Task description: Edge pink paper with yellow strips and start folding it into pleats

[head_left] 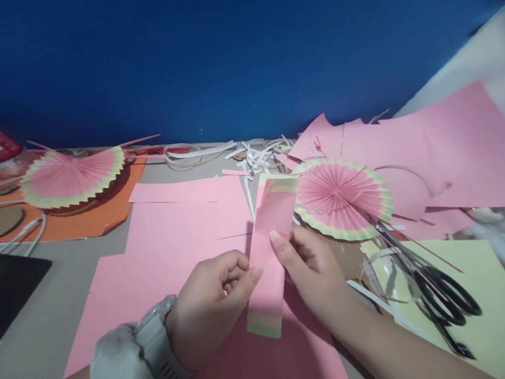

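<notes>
A folded pink paper strip (265,259) with pale yellow and green bands at both ends is held up at the centre, tilted slightly to the right. My left hand (220,301) pinches its left edge between thumb and curled fingers. On the right edge, my right hand (310,267) grips it, thumb on the front face and fingers behind. Pink sheets (185,225) lie beneath and behind the strip. Just right of it rests a round pleated pink paper fan (339,196) with a yellow-green rim.
Black-handled scissors (442,294) lie at the right on a pale yellow sheet (486,287). Another pleated fan (74,175) sits on orange paper (115,207) at the left, near a dark phone (11,293). Paper scraps (261,156) lie along the blue wall (223,56).
</notes>
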{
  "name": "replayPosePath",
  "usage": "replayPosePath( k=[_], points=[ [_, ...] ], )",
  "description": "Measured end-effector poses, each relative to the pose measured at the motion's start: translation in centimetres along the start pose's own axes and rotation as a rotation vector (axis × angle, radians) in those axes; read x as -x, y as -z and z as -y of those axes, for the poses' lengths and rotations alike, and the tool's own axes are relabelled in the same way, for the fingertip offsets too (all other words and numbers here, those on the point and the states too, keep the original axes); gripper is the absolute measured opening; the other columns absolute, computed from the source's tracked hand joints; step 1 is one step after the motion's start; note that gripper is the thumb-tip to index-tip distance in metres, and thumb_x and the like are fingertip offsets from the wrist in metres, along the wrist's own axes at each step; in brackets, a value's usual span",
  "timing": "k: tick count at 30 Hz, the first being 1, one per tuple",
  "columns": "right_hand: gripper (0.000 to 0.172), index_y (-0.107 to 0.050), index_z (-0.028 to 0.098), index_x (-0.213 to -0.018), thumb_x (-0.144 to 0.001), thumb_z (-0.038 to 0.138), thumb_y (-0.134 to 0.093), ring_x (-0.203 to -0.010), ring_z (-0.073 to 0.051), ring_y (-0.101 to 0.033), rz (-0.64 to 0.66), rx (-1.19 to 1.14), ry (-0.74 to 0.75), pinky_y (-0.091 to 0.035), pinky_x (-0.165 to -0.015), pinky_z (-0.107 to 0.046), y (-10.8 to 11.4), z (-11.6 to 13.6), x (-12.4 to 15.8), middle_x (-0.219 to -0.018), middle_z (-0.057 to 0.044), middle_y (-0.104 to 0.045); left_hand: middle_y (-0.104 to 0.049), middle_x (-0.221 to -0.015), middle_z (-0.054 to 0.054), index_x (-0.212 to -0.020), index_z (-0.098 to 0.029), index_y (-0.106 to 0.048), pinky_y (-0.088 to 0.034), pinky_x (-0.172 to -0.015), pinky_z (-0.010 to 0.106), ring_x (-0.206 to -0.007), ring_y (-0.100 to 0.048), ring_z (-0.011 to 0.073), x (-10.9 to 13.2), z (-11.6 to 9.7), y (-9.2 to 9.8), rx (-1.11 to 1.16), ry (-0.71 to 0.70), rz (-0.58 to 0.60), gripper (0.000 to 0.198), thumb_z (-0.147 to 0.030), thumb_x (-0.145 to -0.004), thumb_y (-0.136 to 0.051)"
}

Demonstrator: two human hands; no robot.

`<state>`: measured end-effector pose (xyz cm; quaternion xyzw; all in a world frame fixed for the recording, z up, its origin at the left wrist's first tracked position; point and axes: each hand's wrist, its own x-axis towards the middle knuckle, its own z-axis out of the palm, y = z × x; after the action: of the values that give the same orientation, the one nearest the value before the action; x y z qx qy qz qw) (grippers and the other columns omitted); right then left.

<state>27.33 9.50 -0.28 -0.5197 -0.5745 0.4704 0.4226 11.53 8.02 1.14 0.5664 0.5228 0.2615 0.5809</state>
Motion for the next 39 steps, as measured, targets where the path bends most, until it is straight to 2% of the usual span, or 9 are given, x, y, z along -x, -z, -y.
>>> replayPosePath(
  k=[6, 10, 17, 29, 39],
  points=[
    [0.032, -0.040, 0.019, -0.068, -0.090, 0.041, -0.047, -0.056, -0.008, -0.029, -0.003, -0.012, -0.016, -0.026, -0.053, -0.024, -0.08, -0.16, 0.12, -0.063, 0.006, -0.028, -0.028, -0.051, -0.009, -0.061, -0.020, -0.040, -0.021, -0.043, 0.020, -0.048, -0.025, 0.0076, -0.11, 0.46, 0.34, -0.050, -0.015, -0.032, 0.032, -0.037, -0.086, -0.048],
    [0.035, -0.037, 0.019, -0.065, -0.090, 0.041, -0.048, -0.051, -0.007, -0.026, -0.015, -0.063, -0.036, -0.025, -0.049, -0.022, 0.00, -0.24, 0.22, -0.059, 0.007, -0.026, -0.030, -0.053, -0.009, -0.066, -0.020, -0.044, -0.023, -0.043, 0.019, -0.048, -0.027, 0.0075, -0.15, 0.30, 0.26, -0.018, -0.005, -0.012, 0.029, -0.039, -0.087, -0.045],
    [0.032, -0.041, 0.019, -0.068, -0.090, 0.040, -0.047, -0.057, -0.008, -0.028, -0.141, -0.056, 0.010, -0.028, -0.051, -0.022, 0.12, 0.01, -0.07, -0.061, 0.006, -0.030, -0.036, -0.049, -0.009, -0.065, -0.019, -0.045, -0.025, -0.042, 0.018, -0.045, -0.031, 0.0064, -0.02, -0.35, -0.11, 0.009, 0.036, 0.024, 0.027, -0.038, -0.084, -0.051],
    [0.034, -0.042, 0.019, -0.066, -0.090, 0.042, -0.048, -0.052, -0.008, -0.029, -0.173, -0.025, -0.024, -0.026, -0.049, -0.023, 0.17, 0.12, 0.04, -0.058, 0.006, -0.030, -0.053, -0.051, -0.007, -0.071, -0.020, -0.048, -0.034, -0.047, 0.018, -0.046, -0.049, 0.0084, 0.07, 0.22, 0.30, -0.045, 0.052, 0.030, 0.026, -0.039, -0.088, -0.045],
    [0.033, -0.041, 0.019, -0.067, -0.090, 0.041, -0.048, -0.052, -0.008, -0.028, -0.161, -0.055, -0.031, -0.026, -0.049, -0.023, 0.25, -0.05, -0.08, -0.059, 0.006, -0.030, -0.044, -0.044, -0.010, -0.070, -0.022, -0.044, -0.029, -0.041, 0.018, -0.040, -0.041, 0.0075, 0.09, 0.10, 0.03, 0.002, 0.045, 0.034, 0.026, -0.040, -0.089, -0.044]
  ],
)
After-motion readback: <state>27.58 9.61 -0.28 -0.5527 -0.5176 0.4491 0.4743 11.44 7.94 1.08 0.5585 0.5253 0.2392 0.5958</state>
